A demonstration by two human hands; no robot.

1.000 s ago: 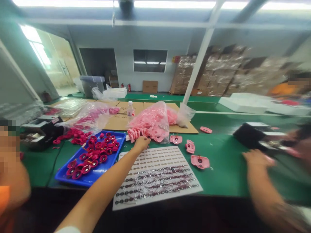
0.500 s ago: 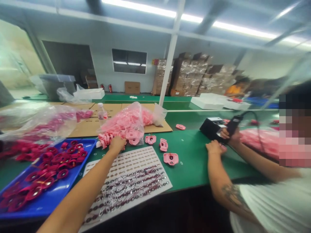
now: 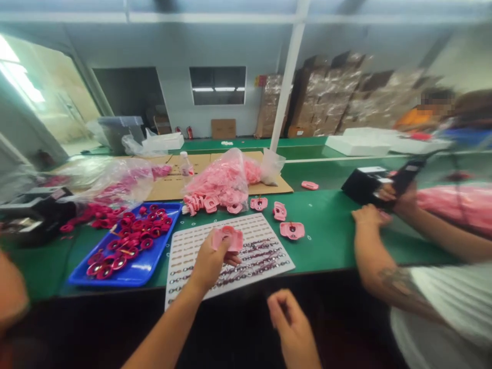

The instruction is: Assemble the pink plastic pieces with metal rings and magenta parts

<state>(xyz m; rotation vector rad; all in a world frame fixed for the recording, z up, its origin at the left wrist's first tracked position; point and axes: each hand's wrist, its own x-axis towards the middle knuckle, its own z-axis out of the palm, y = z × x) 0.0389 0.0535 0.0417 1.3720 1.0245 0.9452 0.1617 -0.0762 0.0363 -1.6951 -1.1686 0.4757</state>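
My left hand (image 3: 209, 261) grips a pink plastic part (image 3: 227, 238) and holds it above a white sheet (image 3: 265, 241) lined with rows of small metal pieces on dark red cords. My right hand (image 3: 292, 325) hangs open and holds nothing, low over the dark floor in front of the bench. Beyond the sheet, several loose pink parts (image 3: 292, 230) lie on the green mat (image 3: 330, 241). A clear bag of pink parts (image 3: 219, 179) sits behind them. To the left, a blue tray (image 3: 169, 225) holds several dark red round parts (image 3: 130, 246).
At the right, a co-worker's hands (image 3: 400, 200) hold a black handheld tool (image 3: 407, 177) near a black machine (image 3: 365, 184). Another bag of red parts (image 3: 115, 182) lies at the left on a cardboard sheet (image 3: 272, 188). Stacked cartons (image 3: 326, 97) stand behind the bench.
My left hand has moved back from the bag and now lifts a pink part over the sheet. My right hand has entered the view at the bottom.
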